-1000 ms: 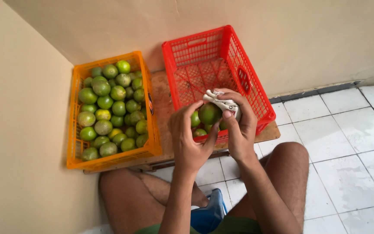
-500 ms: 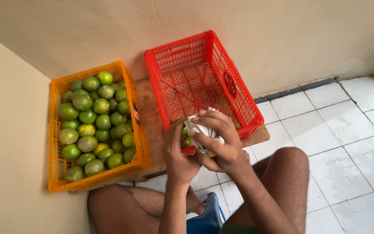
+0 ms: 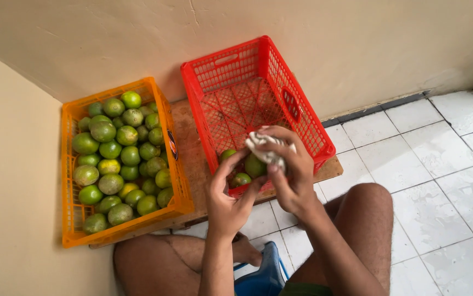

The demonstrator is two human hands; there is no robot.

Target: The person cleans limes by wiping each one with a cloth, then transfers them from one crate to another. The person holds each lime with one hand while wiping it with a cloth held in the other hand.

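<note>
While a second ago the round green lime (image 3: 254, 165) sat bare, right hand (image 3: 290, 174) now presses a crumpled white cloth (image 3: 266, 149) over it. Left hand (image 3: 230, 193) grips it underneath, above red plastic crate (image 3: 302, 118). Wiping under way.

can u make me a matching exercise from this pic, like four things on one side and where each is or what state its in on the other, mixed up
Things:
1. orange crate
2. red crate
3. white cloth
4. blue stool

Places or states:
A. in the right hand, pressed on a green fruit that the left hand also grips
B. piled with green fruits, against the left wall
C. low between the person's legs
D. mostly bare, a few fruits at its near end

Pairs: 1-B, 2-D, 3-A, 4-C
</note>
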